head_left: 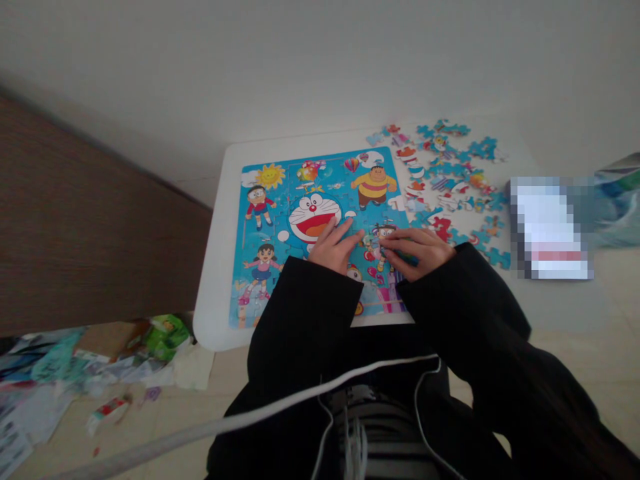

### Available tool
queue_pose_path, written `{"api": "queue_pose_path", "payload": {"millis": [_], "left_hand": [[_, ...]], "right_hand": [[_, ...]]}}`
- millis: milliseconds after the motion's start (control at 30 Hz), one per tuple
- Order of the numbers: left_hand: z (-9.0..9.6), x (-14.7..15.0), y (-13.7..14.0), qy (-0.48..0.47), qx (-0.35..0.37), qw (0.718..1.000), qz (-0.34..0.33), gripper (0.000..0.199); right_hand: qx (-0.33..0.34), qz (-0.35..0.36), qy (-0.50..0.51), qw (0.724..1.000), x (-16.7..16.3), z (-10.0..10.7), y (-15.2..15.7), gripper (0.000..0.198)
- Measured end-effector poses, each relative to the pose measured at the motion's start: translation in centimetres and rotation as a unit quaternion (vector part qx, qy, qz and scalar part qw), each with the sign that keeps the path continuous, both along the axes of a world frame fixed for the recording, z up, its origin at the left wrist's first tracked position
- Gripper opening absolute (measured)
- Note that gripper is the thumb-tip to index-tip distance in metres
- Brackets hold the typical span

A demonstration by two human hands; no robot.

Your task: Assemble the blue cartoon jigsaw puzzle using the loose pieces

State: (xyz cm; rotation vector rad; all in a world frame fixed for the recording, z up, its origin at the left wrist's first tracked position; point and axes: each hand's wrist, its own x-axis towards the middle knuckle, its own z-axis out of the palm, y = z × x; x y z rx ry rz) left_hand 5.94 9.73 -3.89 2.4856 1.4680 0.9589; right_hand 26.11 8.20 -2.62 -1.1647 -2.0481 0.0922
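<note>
puzzle (300, 200) | left hand (334, 248) flat, right hand (417, 251) pinching piece | loose pieces (450, 180) beside

Left hand: your left hand (334, 247) lies flat on the puzzle board (280, 220), centre of frame, fingers spread toward the blue cat face.
Right hand: your right hand (417, 250) rests just beside it, fingertips (387, 245) pressing a spot on the board's right part; can't tell if a piece is under them.
Board: mostly filled cartoon picture, lies on the white table (215, 267).
Loose pieces: scattered pile (450, 173) on the table, upper right of frame, right of the board.
Sleeves: both black, lower centre.
Floor: litter and wrappers (100, 360) lower left.
Right edge: blurred-out patch, unreadable.
</note>
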Motion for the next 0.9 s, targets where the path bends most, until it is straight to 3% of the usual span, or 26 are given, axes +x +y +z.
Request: {"api": "queue_pose_path", "payload": {"millis": [233,467,700,900], "left_hand": [[1.1,-0.1,-0.2,-0.001,-0.067,0.998,-0.012,0.025],[0.2,0.1,0.3,0.002,-0.065,0.998,-0.005,0.02],[1.8,0.0,-0.6,-0.009,-0.097,0.995,-0.016,0.024],[2.1,0.0,-0.7,-0.002,-0.096,0.995,-0.011,0.024]], "right_hand": [[0.008,0.007,0.004,1.0,0.0,0.0,0.1,0.014],[-0.024,-0.005,-0.026,0.999,-0.1,0.4,-0.1,0.016],[-0.009,-0.026,-0.101,0.994,-0.5,1.1,-0.3,0.024],[-0.009,-0.027,-0.115,0.993,-0.6,1.2,-0.3,0.025]]}}
